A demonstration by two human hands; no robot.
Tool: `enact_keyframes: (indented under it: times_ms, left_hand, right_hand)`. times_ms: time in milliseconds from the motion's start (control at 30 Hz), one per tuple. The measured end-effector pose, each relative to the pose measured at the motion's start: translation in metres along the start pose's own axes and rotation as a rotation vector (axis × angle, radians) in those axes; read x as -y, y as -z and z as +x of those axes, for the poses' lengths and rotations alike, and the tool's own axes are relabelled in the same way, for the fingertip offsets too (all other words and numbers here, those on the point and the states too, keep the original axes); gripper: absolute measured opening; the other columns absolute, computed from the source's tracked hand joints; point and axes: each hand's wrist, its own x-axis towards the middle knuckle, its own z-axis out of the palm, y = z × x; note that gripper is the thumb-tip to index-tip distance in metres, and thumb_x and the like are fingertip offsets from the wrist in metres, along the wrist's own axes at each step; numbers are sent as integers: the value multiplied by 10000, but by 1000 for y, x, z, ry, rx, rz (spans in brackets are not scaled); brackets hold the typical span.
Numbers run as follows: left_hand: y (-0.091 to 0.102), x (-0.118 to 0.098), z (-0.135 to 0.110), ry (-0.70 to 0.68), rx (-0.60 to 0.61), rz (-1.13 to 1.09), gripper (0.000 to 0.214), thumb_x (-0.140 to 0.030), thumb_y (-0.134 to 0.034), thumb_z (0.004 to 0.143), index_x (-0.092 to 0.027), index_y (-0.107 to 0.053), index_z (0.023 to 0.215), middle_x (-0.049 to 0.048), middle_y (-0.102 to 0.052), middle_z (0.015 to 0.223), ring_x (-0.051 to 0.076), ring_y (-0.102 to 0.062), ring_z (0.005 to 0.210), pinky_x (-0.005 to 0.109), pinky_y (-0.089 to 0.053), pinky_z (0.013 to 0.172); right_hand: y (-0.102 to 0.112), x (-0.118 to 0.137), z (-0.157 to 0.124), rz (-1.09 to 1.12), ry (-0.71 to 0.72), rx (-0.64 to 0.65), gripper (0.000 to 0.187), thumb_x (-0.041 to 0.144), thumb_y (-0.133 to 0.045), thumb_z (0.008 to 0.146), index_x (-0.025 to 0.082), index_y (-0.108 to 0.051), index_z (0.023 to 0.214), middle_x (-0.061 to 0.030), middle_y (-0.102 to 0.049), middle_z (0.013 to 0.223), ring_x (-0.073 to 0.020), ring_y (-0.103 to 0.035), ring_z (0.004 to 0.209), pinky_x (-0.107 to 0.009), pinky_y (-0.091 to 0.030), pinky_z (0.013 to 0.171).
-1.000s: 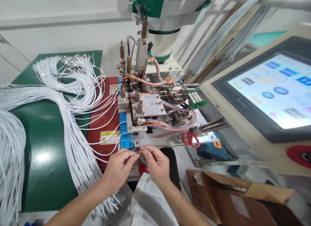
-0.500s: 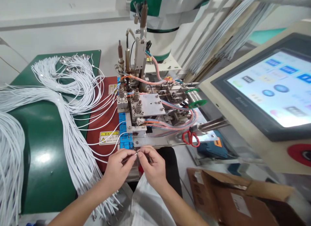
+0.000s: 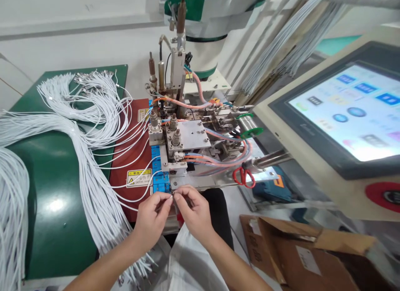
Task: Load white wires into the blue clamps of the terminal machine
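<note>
Pinching a wire end [image 3: 173, 195], left hand [image 3: 152, 218] and right hand [image 3: 194, 211] have drawn together.

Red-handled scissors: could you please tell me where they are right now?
In the head view, the red-handled scissors sit right of centre on the machine's metal plate, just below the steel rod.

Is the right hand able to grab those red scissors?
Probably yes: the red scissors lie in the open on the metal plate, just right of the right hand, with nothing between.
</note>
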Motion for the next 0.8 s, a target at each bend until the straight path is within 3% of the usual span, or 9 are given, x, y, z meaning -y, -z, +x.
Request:
enact_keyframes:
  times_ms: [133, 300, 367, 567, 800]
  left_hand:
    - [2, 0, 2, -12, 11, 6, 168, -285, -497, 826, -169, -617, 814, 31, -641, 764, 136, -597, 686, 220, -479, 643]
    - [7, -4, 5, -26, 97, 114, 132, -231, -499, 809, -175, -603, 749, 1, -627, 695, 120, -574, 636, 205, -453, 600]
    - [7, -6, 5, -23, 67, 99, 130, -233, -495, 812, -174, -599, 760, 0, -631, 701, 120, -578, 640, 204, -455, 600]
    - [1, -6, 1, 3, -44, -25, 144, -270, -491, 827, -163, -579, 787, 0, -620, 702, 110, -586, 620, 194, -472, 570]
    - [0, -3, 1, 12, -23, -94, 149, -277, -498, 820, -162, -580, 771, -1, -609, 683, 107, -578, 588, 193, -478, 549]
  right_hand:
    - [4, 4, 3, -49, 58, 7, 116, 163, -528, 768, 177, -582, 667, -10, -566, 665, -123, -541, 616, -230, -445, 569]
    - [10, 9, 6, -247, 171, 128, 110, 129, -514, 749, 186, -570, 674, -16, -571, 668, -140, -539, 651, -247, -432, 590]
    - [7, 9, 4, -217, 143, 98, 106, 142, -502, 764, 189, -558, 687, -17, -564, 686, -138, -531, 655, -250, -433, 599]
    - [-13, -2, -6, 96, -134, -48, 131, 215, -480, 812, 177, -539, 702, -2, -534, 686, -118, -518, 626, -233, -447, 582]
    - [-5, 1, -3, 65, -73, -52, 102, 198, -534, 777, 174, -597, 700, -15, -572, 710, -133, -546, 657, -254, -449, 616]
